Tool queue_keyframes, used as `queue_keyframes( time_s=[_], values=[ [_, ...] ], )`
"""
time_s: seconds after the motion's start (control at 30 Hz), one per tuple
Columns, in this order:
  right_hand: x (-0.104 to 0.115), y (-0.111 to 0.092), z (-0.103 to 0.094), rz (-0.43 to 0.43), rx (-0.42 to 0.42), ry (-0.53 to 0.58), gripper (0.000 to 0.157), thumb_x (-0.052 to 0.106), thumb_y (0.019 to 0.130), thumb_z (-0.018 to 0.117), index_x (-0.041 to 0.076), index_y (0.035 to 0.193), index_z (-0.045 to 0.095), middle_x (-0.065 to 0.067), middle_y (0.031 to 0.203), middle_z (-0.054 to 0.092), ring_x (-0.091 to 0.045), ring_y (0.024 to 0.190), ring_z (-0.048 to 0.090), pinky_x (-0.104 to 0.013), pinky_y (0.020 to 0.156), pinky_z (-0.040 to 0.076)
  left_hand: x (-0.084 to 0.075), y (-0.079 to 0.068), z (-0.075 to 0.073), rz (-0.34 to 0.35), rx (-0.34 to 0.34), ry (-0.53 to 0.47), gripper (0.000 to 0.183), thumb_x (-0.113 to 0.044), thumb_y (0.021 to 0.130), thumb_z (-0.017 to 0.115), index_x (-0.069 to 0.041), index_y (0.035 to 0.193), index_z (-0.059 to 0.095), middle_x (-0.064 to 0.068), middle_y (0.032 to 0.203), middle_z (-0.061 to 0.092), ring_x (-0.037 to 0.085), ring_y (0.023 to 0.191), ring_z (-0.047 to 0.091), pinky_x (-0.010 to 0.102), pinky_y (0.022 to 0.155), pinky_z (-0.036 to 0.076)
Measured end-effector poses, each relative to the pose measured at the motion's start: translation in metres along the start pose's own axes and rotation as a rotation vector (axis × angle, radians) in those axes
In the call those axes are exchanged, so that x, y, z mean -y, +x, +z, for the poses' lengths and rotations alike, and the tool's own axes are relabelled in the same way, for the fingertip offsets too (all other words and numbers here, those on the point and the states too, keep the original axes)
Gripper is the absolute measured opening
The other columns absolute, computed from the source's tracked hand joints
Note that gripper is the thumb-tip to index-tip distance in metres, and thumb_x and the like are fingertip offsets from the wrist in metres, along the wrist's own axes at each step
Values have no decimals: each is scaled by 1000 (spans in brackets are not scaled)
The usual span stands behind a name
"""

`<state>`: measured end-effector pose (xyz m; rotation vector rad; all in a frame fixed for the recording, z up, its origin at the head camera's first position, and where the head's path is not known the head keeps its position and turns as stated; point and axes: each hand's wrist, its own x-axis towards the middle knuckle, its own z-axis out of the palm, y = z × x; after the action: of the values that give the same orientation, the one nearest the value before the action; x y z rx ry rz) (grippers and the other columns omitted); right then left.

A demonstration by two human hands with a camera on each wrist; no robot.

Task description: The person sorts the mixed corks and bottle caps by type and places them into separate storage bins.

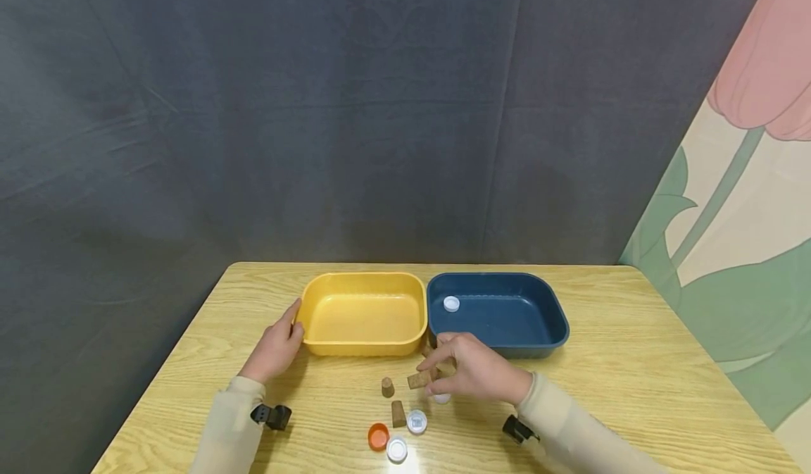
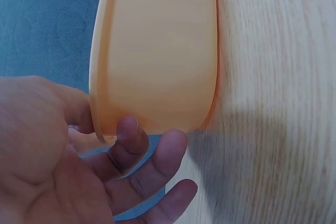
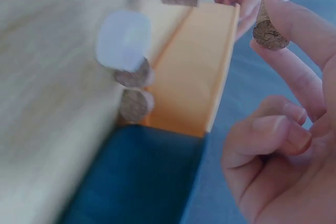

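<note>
Pinching a small brown cork stopper (image 3: 271, 35) with thumb and finger of the bare right hand (image 1: 472, 367), below centre in the head view. Resting the bare left hand (image 1: 276, 347), fingers relaxed, against the left end of a yellow rectangular plastic tray (image 1: 364, 316), near centre. Including, to its right, a navy-blue rectangular tray (image 1: 503, 325).

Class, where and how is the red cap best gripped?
I'd come from above and pinch the red cap by its rim, likely far-right and near-left: it lies low and flat, with a white cap close on its near right.
</note>
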<state>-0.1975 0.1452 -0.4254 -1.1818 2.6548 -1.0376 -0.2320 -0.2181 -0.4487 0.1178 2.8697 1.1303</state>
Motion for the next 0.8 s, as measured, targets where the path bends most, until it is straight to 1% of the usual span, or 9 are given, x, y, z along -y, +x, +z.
queue_keyframes(
  time_s=[0.17,0.33,0.5,0.6,0.7,0.8],
  values=[
    [3,8,-11,8,-6,-13,25,25,78,87,20,102,81,14,72,44,-2,64,34,-14,57,30,0,0,0,-13,6,0,56,-17,108,31,-1,160,15,10,67,55,17,54,46,28,52,40],
    [5,18,-20,21,-1,-36,27,31,79,86,20,104,81,12,72,44,-3,63,34,-16,57,31,0,1,1,-14,7,7,56,-16,108,30,-1,160,15,7,66,53,17,55,47,28,53,40],
    [5,32,-28,37,5,-75,28,33,81,84,20,107,80,9,73,48,-7,62,35,-19,59,31,-1,1,0,-7,-2,3,56,-15,108,31,0,159,16,6,65,52,17,55,47,28,53,40],
    [5,42,-30,44,10,-79,28,32,83,83,19,107,80,7,76,54,-8,64,39,-22,60,34,0,1,1,-2,-4,0,56,-15,108,32,0,159,16,7,64,52,17,54,46,29,53,40],
    [4,51,-31,48,17,-71,27,30,84,82,17,107,80,8,78,59,-9,66,41,-23,59,36,0,0,1,-2,-6,-6,56,-16,108,32,0,159,16,7,63,52,17,53,46,29,52,39],
    [1,60,-31,54,25,-77,26,29,85,81,15,106,80,9,77,60,-9,65,40,-23,57,36,-1,-1,1,-3,-6,-4,56,-16,108,32,0,159,16,6,64,52,17,54,46,29,53,40]
  ],
)
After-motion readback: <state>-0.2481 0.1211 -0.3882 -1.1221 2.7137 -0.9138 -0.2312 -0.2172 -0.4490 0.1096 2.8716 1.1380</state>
